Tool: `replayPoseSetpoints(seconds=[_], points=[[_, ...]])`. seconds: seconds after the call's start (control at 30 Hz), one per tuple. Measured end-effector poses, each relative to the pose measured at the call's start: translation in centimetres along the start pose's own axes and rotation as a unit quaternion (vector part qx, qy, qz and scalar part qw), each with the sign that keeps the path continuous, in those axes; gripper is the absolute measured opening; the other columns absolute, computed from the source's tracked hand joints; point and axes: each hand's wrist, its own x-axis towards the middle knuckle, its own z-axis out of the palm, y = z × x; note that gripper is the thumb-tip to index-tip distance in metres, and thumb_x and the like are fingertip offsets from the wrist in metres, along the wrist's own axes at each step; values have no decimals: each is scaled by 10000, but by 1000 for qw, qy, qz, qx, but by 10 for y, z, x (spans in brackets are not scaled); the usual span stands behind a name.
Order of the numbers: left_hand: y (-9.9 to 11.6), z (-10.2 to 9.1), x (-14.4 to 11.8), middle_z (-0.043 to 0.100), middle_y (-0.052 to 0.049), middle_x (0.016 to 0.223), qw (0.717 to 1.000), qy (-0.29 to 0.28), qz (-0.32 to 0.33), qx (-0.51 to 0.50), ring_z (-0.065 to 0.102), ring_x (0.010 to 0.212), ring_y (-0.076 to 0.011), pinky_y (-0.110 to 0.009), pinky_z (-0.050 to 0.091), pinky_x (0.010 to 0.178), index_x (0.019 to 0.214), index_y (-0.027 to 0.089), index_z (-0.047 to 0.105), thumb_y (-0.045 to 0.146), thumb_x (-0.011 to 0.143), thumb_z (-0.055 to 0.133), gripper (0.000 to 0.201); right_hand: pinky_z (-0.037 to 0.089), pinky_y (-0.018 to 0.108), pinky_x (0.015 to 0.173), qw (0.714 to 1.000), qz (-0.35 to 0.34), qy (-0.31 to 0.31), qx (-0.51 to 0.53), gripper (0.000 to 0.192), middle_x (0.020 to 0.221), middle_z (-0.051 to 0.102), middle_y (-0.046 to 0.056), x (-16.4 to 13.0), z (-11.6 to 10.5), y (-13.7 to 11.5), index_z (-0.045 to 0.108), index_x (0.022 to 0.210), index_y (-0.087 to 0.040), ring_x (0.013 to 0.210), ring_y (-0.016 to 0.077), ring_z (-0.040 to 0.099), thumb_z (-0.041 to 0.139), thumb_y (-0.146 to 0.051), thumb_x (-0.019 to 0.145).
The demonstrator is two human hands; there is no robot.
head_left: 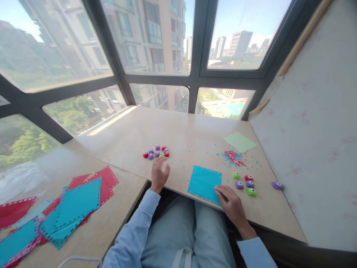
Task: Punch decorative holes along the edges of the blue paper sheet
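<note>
My left hand [160,174] reaches over the table edge with its thumb apart from its fingers. Its fingertips are by a cluster of small one-eyed plastic figures, near a green figure [161,155] partly hidden behind them. Purple figures [151,156] and a red figure [145,155] sit beside it. My right hand [229,203] has its fingers bent in a pinch at the right edge of a blue paper sheet [205,182]. Punched holes run along the sheet's edges, and it lies flat near the table's front edge.
Red and blue paper dots [234,158] lie scattered near a pale green sheet [240,142]. More one-eyed figures [250,184] stand right of my right hand, one purple figure [277,185] by the wall. Punched blue sheets [79,203] and red sheets [108,176] overlap at left.
</note>
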Motion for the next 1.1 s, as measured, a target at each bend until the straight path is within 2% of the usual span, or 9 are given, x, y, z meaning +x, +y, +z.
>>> replayPoseSetpoints(seconds=[0.07, 0.13, 0.2, 0.27, 0.4, 0.7, 0.9, 1.1], points=[[-26, -11, 7, 687, -134, 1114, 994, -18, -49, 92, 604, 1089, -306, -483, 453, 997, 1071, 157, 655, 121, 777, 611, 300, 576, 412, 845, 1000, -5, 2, 2, 199, 988, 727, 93, -1, 0, 1, 724, 997, -217, 929, 244, 689, 549, -297, 943], [-46, -17, 9, 696, -138, 1108, 986, -62, -79, 134, 621, 1046, -315, -472, 472, 965, 1094, 148, 651, 152, 756, 653, 337, 574, 410, 845, 1000, -8, 2, 3, 199, 990, 726, 94, -2, 1, 2, 722, 1003, -215, 929, 242, 687, 549, -294, 944], [-56, -19, 10, 707, -126, 1088, 981, -94, -83, 146, 627, 1028, -307, -448, 484, 939, 1110, 153, 651, 176, 762, 660, 348, 573, 409, 846, 1000, -9, 2, 4, 198, 988, 725, 95, -2, 1, 3, 720, 1005, -211, 925, 239, 687, 549, -291, 945], [-58, -18, 9, 716, -112, 1056, 980, -109, -75, 146, 629, 1014, -294, -430, 487, 922, 1110, 159, 655, 190, 772, 659, 339, 572, 410, 845, 1000, -5, 2, 4, 199, 985, 725, 94, -3, 2, 3, 720, 1002, -210, 922, 238, 686, 548, -292, 946], [-41, -6, 6, 726, -101, 987, 981, -133, -58, 127, 635, 956, -279, -421, 488, 898, 1044, 156, 680, 209, 782, 676, 267, 571, 408, 845, 1000, 9, 5, 7, 193, 987, 725, 93, -2, 2, 2, 719, 997, -212, 929, 239, 685, 550, -288, 944], [17, 40, 4, 710, -85, 1003, 964, -257, 50, 44, 629, 965, -242, -381, 493, 889, 1060, 188, 687, 195, 793, 689, 267, 569, 393, 844, 1000, 26, 0, 7, 192, 980, 722, 94, 2, -2, -6, 714, 984, -208, 928, 229, 679, 535, -264, 948], [22, 62, 11, 699, -78, 962, 953, -288, 95, -9, 631, 923, -233, -371, 503, 850, 1042, 210, 703, 193, 806, 669, 239, 578, 392, 832, 999, 40, 11, 11, 202, 970, 727, 95, 5, -2, -11, 723, 974, -217, 916, 231, 686, 530, -268, 946], [19, 76, 9, 699, -51, 930, 962, -264, 52, -51, 618, 827, -199, -347, 498, 796, 1007, 209, 698, 119, 794, 635, 240, 583, 403, 831, 999, 46, 12, 17, 218, 965, 732, 99, 6, -3, -13, 732, 978, -228, 918, 238, 689, 521, -276, 949]])
